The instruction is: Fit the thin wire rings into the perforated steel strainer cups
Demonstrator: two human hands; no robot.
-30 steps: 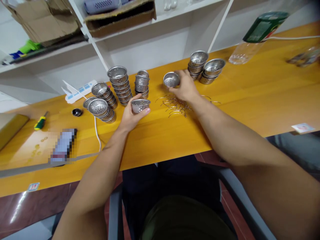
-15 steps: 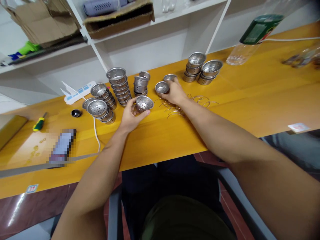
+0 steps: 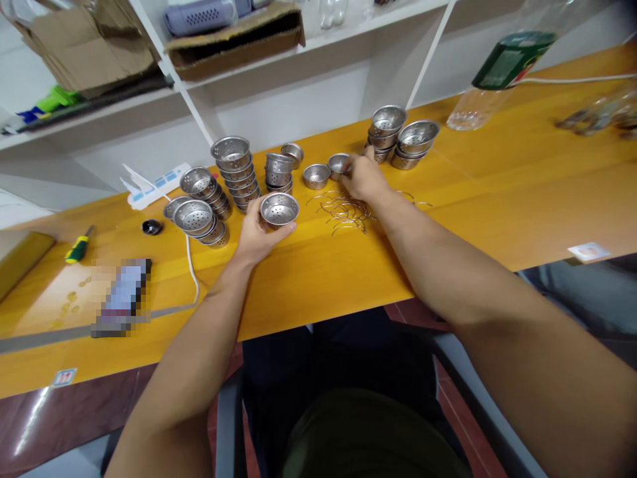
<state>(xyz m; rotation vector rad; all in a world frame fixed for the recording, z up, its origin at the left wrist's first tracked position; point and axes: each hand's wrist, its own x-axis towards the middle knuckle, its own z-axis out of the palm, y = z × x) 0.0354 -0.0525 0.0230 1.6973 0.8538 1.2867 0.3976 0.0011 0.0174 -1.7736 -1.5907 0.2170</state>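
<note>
A perforated metal cup (image 3: 279, 210) is in my left hand (image 3: 255, 234), with thumb and fingers round its side and its mouth upward. My right hand (image 3: 367, 176) is at the right side of another metal cup (image 3: 337, 163), its thumb and fingers closed at the rim; the grip is partly hidden. Just left of that cup, a further metal cup (image 3: 316, 176) stands upright on the table. Thin curved wire pieces (image 3: 343, 216) lie in a loose heap below my right hand.
Stacks of perforated cups stand at left (image 3: 233, 166) and behind my right hand (image 3: 418, 141). A clear bottle (image 3: 512, 63), a phone (image 3: 122, 292), a screwdriver (image 3: 78, 247), a small black cap (image 3: 152, 226) and a power strip (image 3: 162, 182) are on the table (image 3: 308, 279).
My right hand has left the nearer cup, now standing slightly further left, and shifted right to the neighbouring cup. My left hand's cup has moved a little left.
</note>
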